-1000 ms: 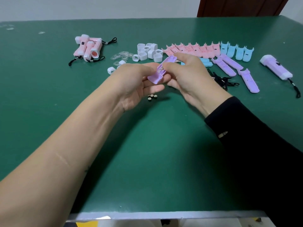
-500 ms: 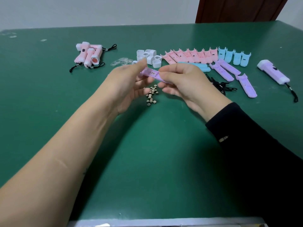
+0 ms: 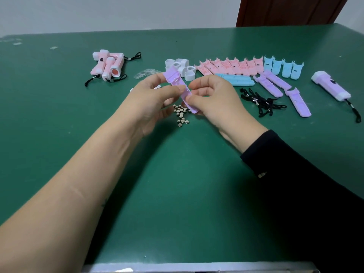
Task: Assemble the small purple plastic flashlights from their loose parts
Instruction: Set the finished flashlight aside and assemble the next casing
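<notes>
Purple shell half (image 3: 180,89) apparently pinched between both hands' fingers (image 3: 173,91).

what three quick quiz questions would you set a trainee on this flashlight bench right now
1. True or false: the left hand and the right hand both pinch the purple shell half.
2. Which small parts lie on the green table just beneath the hands? A screws, B button cells, C springs.
3. Fill in: the number of finished purple flashlights lying at the far right is ___.
Key: 1 true; 2 B; 3 one.
</notes>
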{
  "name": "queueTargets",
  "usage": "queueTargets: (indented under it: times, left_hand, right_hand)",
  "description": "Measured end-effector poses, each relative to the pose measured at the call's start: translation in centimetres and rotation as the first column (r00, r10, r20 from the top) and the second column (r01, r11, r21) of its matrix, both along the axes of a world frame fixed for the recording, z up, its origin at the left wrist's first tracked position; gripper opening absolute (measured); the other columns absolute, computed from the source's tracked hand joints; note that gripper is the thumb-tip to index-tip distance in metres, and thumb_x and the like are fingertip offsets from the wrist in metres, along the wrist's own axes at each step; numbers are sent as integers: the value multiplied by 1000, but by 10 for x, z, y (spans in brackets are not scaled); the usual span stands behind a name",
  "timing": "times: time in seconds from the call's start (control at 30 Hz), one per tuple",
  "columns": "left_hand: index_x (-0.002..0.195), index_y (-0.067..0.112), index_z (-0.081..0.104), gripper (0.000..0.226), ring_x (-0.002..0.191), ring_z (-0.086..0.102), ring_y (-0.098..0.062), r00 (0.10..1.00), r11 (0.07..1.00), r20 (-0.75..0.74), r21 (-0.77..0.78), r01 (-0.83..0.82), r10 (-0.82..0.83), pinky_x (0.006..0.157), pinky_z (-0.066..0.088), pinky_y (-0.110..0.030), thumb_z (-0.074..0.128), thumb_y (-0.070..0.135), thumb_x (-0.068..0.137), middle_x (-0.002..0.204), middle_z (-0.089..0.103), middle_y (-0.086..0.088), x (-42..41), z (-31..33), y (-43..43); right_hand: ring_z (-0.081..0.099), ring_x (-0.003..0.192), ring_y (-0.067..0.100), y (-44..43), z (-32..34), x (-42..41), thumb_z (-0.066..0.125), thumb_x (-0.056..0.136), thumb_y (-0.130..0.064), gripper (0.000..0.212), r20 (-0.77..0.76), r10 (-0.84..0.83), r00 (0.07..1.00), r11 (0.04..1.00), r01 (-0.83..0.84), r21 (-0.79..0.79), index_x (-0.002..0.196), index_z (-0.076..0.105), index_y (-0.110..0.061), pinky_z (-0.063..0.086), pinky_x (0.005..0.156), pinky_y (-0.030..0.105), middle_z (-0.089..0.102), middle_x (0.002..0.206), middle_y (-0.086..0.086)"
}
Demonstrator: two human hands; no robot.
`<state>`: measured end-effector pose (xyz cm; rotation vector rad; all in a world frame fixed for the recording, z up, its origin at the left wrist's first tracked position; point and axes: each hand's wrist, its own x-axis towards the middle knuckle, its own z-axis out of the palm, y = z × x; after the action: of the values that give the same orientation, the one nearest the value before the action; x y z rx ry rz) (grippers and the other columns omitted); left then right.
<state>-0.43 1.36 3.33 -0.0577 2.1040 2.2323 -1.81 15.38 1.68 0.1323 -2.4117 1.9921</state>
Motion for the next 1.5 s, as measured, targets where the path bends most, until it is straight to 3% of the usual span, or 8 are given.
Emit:
queueTargets:
  times: [0.23,0.47,0.63,0.77,0.9,1.03,1.37,1.5]
  left_hand:
    - [75,19,69,17,52,43,-4,1000,997,13,-71,-8,9,52,41,-14,69,4,83,65,62,5,-5,-1,-6]
    - [91,20,68,9,60,59,1,997,991,-5,-111,72,-73,60,51,-15,67,12,88,72,70,12,-3,1,-8]
    - [106,19,68,27,77,65,-8,992,992,32,-37,120,-119,67,52,-18,67,4,84,96,72,4,-3,2,-8]
    - [101,22,66,27,67,62,-9,995,996,50,-24,85,-83,68,50,-21,68,2,84,84,72,4,-2,1,-5]
    - [88,21,64,14,54,59,-4,997,998,50,-17,63,-62,64,46,-21,67,8,86,68,68,10,-1,-1,-2]
    - [78,22,65,15,53,56,-2,997,998,53,-16,58,-57,64,44,-21,66,10,87,64,65,11,-2,-1,-1]
    - [87,14,70,13,59,64,-11,992,993,91,90,77,-85,78,58,-31,63,4,88,78,72,-3,-2,-3,1]
    - [89,16,70,4,61,60,-11,998,1000,52,18,21,-22,84,56,-37,67,18,88,77,70,0,-2,-5,3]
  right_hand:
    - [67,83,24,-8,-4,4,69,84,-7,20,-16,17,1000,999,-16,39,90,57,-22,57,75,38,68,94,11]
    - [68,93,27,-12,-6,5,68,85,-8,23,38,-10,999,999,12,-46,88,53,-24,56,83,46,66,91,6]
    - [70,86,28,-12,-6,6,64,85,-2,21,56,-6,998,996,11,-88,89,54,-20,56,85,48,68,82,6]
    - [68,75,23,-12,-5,7,61,83,4,23,73,18,997,992,-8,-127,88,54,-17,56,84,47,68,78,6]
    - [66,81,22,-14,-4,7,67,80,0,24,97,27,995,990,-14,-139,91,55,-18,56,86,45,66,93,12]
    - [65,83,23,-14,-3,7,69,81,-4,23,102,23,995,992,-10,-124,90,54,-19,55,86,45,62,90,10]
    - [68,98,33,-16,-4,9,68,81,-1,24,125,4,992,986,17,-166,85,52,-19,56,85,47,66,100,18]
    - [70,96,31,-17,-1,11,64,84,4,22,142,33,989,966,4,-258,87,51,-14,60,74,33,67,107,23]
